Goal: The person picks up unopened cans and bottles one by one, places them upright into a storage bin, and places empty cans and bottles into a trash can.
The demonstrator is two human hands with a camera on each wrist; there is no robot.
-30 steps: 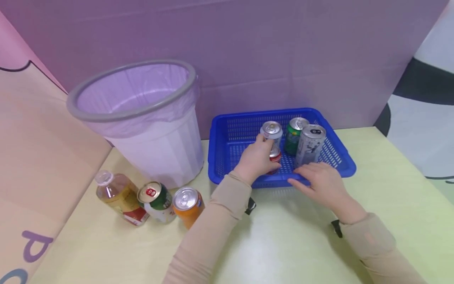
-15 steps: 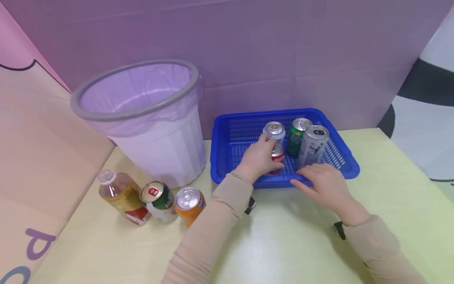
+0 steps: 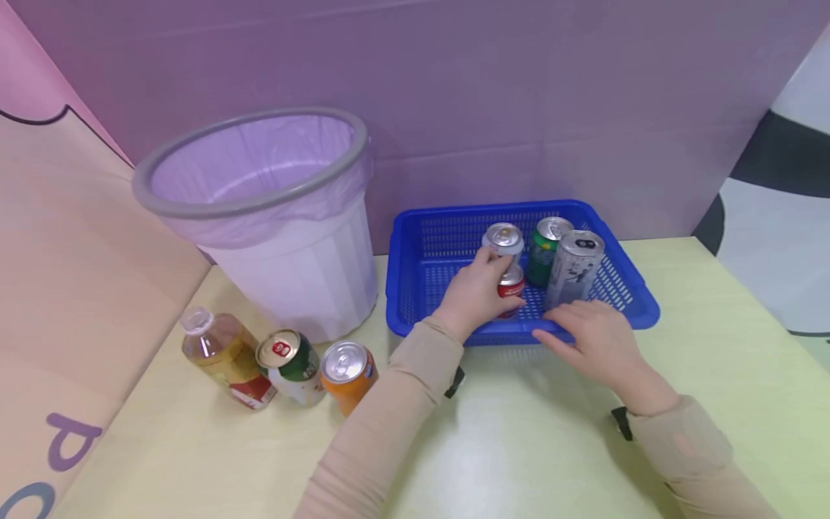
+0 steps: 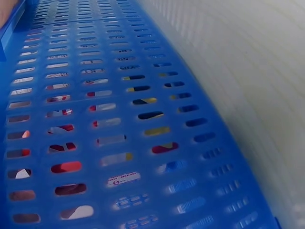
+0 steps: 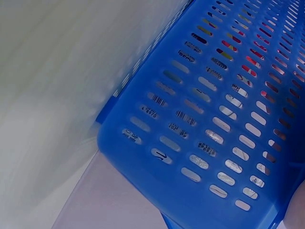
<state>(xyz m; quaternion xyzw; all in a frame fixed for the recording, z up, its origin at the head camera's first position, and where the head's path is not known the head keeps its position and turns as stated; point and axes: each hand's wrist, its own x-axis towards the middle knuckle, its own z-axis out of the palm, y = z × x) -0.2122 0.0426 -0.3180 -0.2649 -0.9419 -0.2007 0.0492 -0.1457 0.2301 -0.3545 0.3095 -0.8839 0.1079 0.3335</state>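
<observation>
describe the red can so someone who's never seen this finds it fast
Right of the lined bin sits a blue basket. Near its front rim, the left hand grips the red can. Its red side sets it apart from the green can, whitish can and tall grey can.

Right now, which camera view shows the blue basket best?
The head view: it shows nearly all of the blue basket, though the left hand and right hand cover parts of its front rim. The wrist views show only parts, mainly slotted wall, up close.
</observation>
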